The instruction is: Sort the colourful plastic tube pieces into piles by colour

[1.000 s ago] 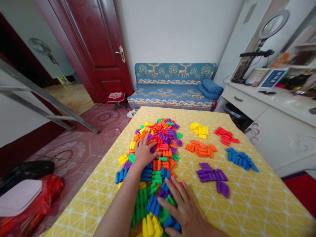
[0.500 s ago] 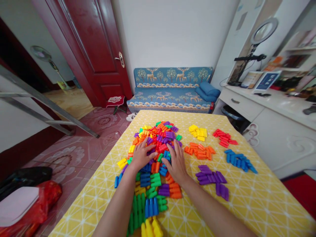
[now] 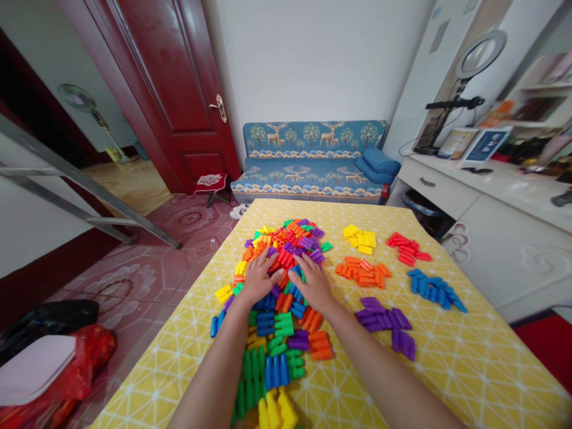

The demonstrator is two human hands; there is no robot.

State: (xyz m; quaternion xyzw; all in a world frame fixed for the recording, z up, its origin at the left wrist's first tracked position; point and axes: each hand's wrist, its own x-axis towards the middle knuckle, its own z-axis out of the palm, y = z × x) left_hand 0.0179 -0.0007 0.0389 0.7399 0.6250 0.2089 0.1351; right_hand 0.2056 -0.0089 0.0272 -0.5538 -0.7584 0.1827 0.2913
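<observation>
A long heap of mixed plastic pieces (image 3: 274,322) in red, orange, purple, green, blue and yellow lies on the yellow patterned table (image 3: 179,357). My left hand (image 3: 260,279) rests on the heap's left side, fingers spread. On its right side lies my right hand (image 3: 313,283), fingers apart, over blue and green pieces. Neither hand visibly grips a piece. Right of the heap are single-colour groups: yellow pieces (image 3: 366,239), red pieces (image 3: 407,248), orange pieces (image 3: 364,272), blue pieces (image 3: 434,290) and purple pieces (image 3: 384,319).
Behind the table stands a blue patterned sofa (image 3: 308,173). A white dresser (image 3: 500,220) with a ring light is at the right. At the left are a metal ladder (image 3: 111,202), a small red stool (image 3: 210,180) and a red bag (image 3: 96,357) on the floor.
My right hand has shifted slightly left and up over the heap. Some red, purple and blue pieces between my hands have moved. My left hand stays nearly in place.
</observation>
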